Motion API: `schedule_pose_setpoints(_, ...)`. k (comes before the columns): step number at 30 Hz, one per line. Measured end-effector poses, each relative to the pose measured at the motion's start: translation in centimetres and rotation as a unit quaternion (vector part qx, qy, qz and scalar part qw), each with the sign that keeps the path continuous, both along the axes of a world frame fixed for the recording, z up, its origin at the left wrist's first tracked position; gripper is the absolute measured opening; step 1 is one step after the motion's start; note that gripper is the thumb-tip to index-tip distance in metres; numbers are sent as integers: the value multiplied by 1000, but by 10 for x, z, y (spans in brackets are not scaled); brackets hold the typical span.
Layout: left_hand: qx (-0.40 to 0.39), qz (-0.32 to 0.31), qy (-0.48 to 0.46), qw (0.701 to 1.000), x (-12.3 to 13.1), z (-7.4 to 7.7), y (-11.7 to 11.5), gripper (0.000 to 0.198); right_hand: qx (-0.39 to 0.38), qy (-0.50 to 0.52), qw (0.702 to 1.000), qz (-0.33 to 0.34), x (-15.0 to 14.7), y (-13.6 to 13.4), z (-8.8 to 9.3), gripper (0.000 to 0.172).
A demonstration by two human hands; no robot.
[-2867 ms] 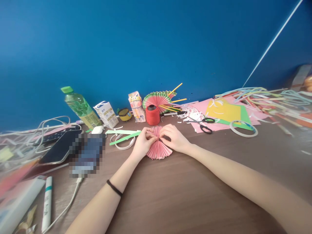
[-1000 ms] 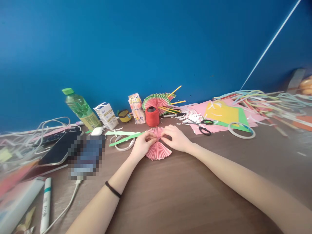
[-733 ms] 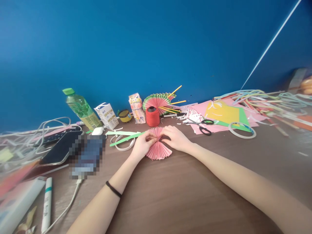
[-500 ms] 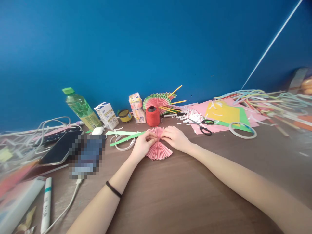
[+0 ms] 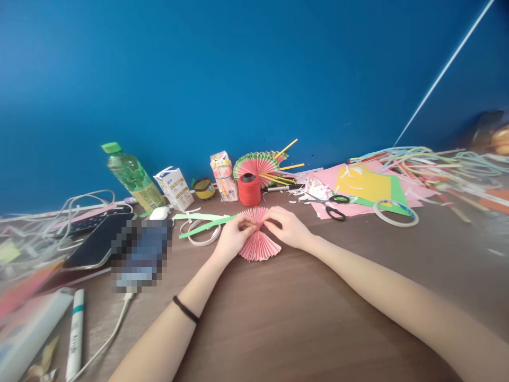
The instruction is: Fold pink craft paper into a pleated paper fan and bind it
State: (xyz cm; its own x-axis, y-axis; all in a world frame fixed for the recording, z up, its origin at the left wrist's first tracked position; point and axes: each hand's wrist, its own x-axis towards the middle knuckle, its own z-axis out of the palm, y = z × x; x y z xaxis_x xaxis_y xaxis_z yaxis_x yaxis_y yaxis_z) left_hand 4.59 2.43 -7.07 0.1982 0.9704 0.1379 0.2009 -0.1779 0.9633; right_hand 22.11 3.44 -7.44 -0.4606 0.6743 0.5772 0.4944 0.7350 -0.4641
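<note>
A pink pleated paper fan, pinched narrow at its middle and spread above and below, lies on the brown table between my hands. My left hand is closed on its left side near the middle, thumb and fingers together. From the right, my right hand pinches at the same narrow middle with thumb and forefinger. Just behind the fan stands a spool of red thread. A green paper strip lies by my left hand, over a roll of tape.
Scissors lie right of the spool by coloured paper sheets and another tape roll. Finished green-edged fans lean by the blue wall. Left are a bottle, a carton, a phone and a marker.
My right hand has shifted slightly, its thumb and forefinger now forming a wider gap behind the pinch. My left hand and the fan are nearly unmoved.
</note>
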Motion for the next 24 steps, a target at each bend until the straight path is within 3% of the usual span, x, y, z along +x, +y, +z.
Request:
schedule_pose_setpoints(5,-3,4,2,1000,0,-1,0,11,-56,-37,997,-49,0,1,0,13)
schedule_pose_setpoints(9,-1,8,10,1000,0,1,0,9,-77,-49,995,-33,-1,1,-2,11)
schedule_pose_setpoints(17,10,6,15,1000,-1,-5,2,11,-15,-60,998,23,-1,2,0,9)
schedule_pose_setpoints(24,21,-6,17,1000,-1,-6,3,6,85,-79,993,9,-1,1,-1,12)
